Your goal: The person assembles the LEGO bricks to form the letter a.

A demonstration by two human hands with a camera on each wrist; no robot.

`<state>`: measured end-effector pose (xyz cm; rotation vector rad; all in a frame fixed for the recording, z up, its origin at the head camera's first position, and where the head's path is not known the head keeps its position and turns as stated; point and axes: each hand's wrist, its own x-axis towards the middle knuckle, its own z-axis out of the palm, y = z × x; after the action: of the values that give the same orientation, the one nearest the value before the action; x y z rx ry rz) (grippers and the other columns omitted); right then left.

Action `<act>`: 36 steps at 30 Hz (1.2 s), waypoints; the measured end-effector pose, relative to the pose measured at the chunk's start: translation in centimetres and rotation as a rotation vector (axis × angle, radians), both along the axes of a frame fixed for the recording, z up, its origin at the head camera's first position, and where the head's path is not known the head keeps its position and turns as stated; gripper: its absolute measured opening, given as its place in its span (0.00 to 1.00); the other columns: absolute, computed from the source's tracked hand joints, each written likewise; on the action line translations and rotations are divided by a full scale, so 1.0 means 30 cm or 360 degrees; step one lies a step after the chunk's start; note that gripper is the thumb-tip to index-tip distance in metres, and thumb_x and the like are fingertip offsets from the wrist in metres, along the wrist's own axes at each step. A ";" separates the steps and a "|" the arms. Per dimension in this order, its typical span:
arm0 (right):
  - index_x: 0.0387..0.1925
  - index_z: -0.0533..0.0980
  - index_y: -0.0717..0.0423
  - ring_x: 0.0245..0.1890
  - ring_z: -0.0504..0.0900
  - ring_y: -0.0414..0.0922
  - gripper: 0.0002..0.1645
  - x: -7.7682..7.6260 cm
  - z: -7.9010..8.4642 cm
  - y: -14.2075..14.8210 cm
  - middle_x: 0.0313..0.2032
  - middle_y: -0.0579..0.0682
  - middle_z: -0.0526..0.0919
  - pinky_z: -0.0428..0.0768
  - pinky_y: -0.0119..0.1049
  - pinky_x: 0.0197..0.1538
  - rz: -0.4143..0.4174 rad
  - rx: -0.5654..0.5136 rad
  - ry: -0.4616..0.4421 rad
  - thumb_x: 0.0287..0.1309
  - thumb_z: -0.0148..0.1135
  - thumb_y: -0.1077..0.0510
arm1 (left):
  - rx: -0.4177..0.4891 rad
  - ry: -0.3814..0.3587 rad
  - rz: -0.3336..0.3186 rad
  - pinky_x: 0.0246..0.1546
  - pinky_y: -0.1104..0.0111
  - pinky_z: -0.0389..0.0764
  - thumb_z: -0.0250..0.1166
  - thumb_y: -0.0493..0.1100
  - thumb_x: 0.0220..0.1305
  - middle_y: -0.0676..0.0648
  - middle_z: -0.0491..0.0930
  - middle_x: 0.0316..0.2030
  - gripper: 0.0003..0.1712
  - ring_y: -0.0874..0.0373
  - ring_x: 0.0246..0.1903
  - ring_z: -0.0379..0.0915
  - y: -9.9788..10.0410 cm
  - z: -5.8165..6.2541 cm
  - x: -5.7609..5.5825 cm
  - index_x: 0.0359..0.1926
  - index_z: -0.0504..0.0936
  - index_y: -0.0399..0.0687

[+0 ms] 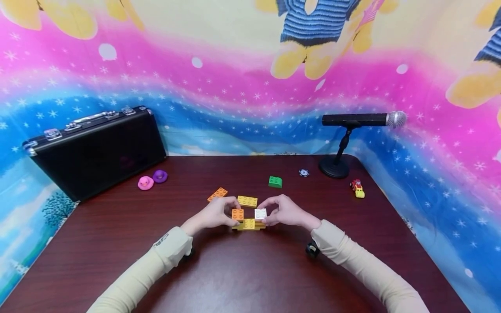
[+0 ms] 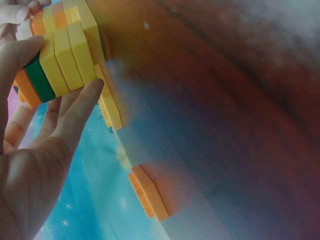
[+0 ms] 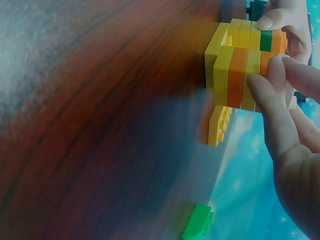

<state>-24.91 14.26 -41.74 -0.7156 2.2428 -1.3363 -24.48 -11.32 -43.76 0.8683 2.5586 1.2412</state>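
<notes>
A toy brick build stands in front of me, two stacks rising from a yellow base brick (image 1: 248,224). My left hand (image 1: 217,213) grips the left stack between thumb and fingers. That stack is yellow below, with a green brick (image 2: 40,80) and an orange brick (image 1: 237,214) on top. My right hand (image 1: 287,212) pinches the right stack near its upper part. Yellow and orange bricks alternate in it, seen beside an orange brick (image 3: 237,75), and a white brick (image 1: 260,213) caps it. Just behind the build lies a loose yellow brick (image 1: 247,201).
A loose orange brick (image 1: 217,194) and a green brick (image 1: 275,181) lie farther back. Pink duck (image 1: 145,183) and purple duck (image 1: 160,176) sit by a black case (image 1: 98,152). At right are a poker chip (image 1: 303,173), microphone stand (image 1: 334,167) and toy car (image 1: 357,188).
</notes>
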 end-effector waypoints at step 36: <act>0.45 0.77 0.54 0.27 0.82 0.55 0.23 0.019 -0.057 -0.003 0.36 0.56 0.79 0.79 0.45 0.25 -0.0215 -0.0116 -0.0110 0.44 0.70 0.55 | 0.0036 -0.0004 0.0016 0.32 0.67 0.75 0.73 0.41 0.43 0.53 0.78 0.32 0.18 0.61 0.27 0.74 0.007 -0.010 -0.001 0.36 0.75 0.50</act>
<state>-24.35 14.16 -43.44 -0.5418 2.2315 -1.4901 -24.52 -11.10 -44.05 0.8593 2.5550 1.2754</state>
